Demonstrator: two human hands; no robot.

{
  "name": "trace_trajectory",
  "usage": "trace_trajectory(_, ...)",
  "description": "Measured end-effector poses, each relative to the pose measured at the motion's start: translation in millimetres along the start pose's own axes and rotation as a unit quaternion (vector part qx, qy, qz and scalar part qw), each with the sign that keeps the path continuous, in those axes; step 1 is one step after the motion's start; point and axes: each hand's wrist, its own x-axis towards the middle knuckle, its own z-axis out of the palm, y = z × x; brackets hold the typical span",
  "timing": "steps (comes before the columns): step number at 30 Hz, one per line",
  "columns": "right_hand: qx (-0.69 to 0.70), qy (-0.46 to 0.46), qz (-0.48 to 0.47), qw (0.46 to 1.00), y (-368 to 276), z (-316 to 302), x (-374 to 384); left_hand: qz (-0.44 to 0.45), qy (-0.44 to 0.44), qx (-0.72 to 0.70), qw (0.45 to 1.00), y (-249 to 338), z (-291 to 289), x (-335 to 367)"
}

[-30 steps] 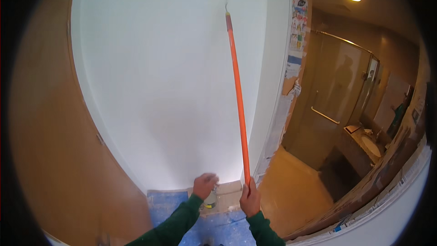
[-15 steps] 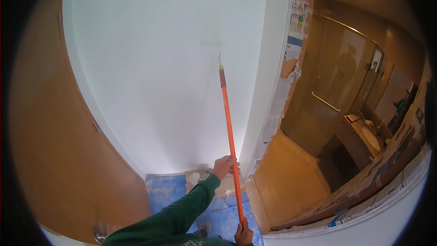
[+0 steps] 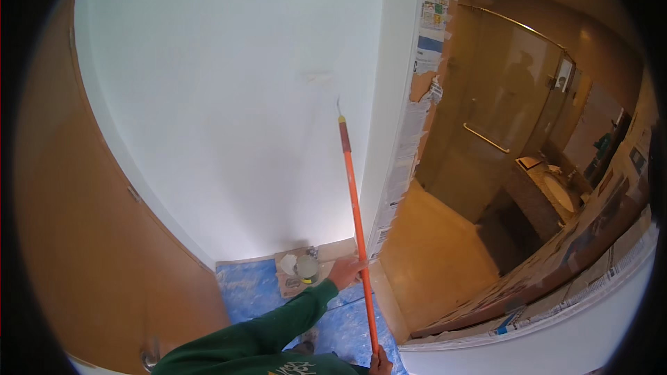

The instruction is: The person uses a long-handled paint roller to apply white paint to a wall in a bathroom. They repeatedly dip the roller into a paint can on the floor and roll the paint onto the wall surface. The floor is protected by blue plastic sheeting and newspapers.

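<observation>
1. Two bare hands on one long, round, orange pole point(image 3: 358, 219): left hand point(image 3: 346, 272) with its fingers closed about the shaft; right hand point(image 3: 380, 362) curled round the lower end, partly cut off by the lower edge.
2. One spaced grip: the left hand presumably steadies and guides, while the right bears the push from below, the pole leaning up toward the wall.
3. One dark-red collar point(image 3: 345, 137) with a yellow tip, at the pole's upper end; a thin, bent metal wire point(image 3: 339, 105) rises from it.
4. One pale, horizontal roller point(image 3: 318, 78), above and left of the wire, at a smooth white wall point(image 3: 208, 48); whether it touches cannot be told.
5. One dark green fabric sleeve point(image 3: 292, 318) on the left arm; pale lettering point(image 3: 297, 368) on the garment's front, too small and foreshortened to read.
6. One round, translucent container with a yellow patch point(image 3: 307, 275), standing on a flat brown sheet point(image 3: 287, 287) at the wall's foot, probably to catch drips; any label illegible.
7. One white-smeared blue floor covering point(image 3: 244, 283), likely laid against splashes.
8. Several printed paper sheets point(image 3: 431, 43), coloured and grey, fixed along the doorway's edge, apparently as masking; their print is mostly too small to read.
9. One plain brown door point(image 3: 104, 208), left; beyond the doorway, right, a shower screen with a metal bar point(image 3: 486, 138) and a pale oval basin point(image 3: 558, 193).
</observation>
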Motion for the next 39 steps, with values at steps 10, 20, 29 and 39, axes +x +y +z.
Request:
trace_trajectory(10, -0.051, 0.115, -0.156, 0.980, 1.5, -23.3, 103.4, -0.005, -0.001, -0.045, 0.999, 44.2, 18.5, 85.8)
trace_trajectory(20, -0.001, 0.135, -0.214, 0.967, -77.0, -74.1, 228.5, 0.044, -0.091, -0.054, 0.993, 81.5, 0.0, 52.6)
trace_trajectory(29, 0.049, 0.164, -0.275, 0.946, -274.6, -107.7, 283.1, -0.113, 0.044, 0.454, 0.883, -289.3, -159.5, -120.6)
trace_trajectory(39, 0.017, 0.248, -0.416, 0.875, -465.1, -153.9, 359.3, -0.172, 0.124, 0.399, 0.892, -254.8, -194.8, -126.5)
